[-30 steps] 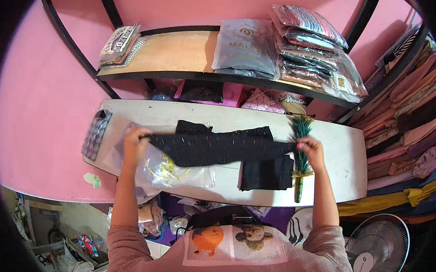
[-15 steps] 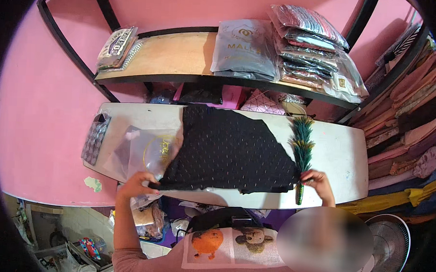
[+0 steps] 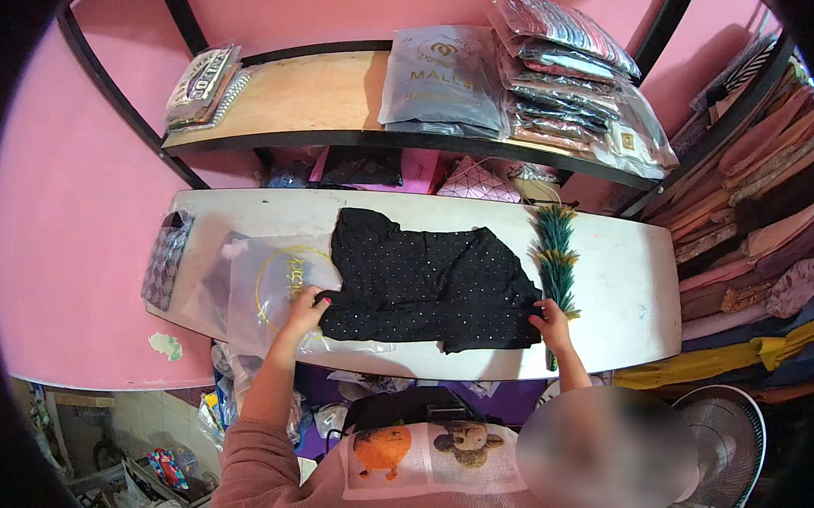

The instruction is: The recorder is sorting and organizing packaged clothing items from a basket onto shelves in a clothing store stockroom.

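A black cloth (image 3: pixel 428 282) with small white specks lies spread across the white table, its far edge uneven and its middle wrinkled. At its near left corner my left hand (image 3: pixel 305 313) is closed with the fabric between thumb and fingers. My right hand (image 3: pixel 552 322) pinches the right edge of the cloth. Under my left forearm and beside the cloth is a clear plastic bag (image 3: pixel 270 271) with a gold ring print. The green feather-like plume (image 3: pixel 555 247) lies just past my right fingers, partly behind the hand.
The white table (image 3: pixel 623 291) has a packed checked garment (image 3: pixel 166 262) at its left end. Behind it, a shelf (image 3: pixel 296 95) bears stacked bagged clothes (image 3: pixel 569 89) and a grey bag (image 3: pixel 444 79). Hanging fabrics (image 3: pixel 753 233) line the right side; a fan (image 3: pixel 725 459) stands near right.
Both hands have moved farther from me and closer together, bringing the cloth's near edge with them. The cloth's raised part has settled lower, and it now covers less depth.
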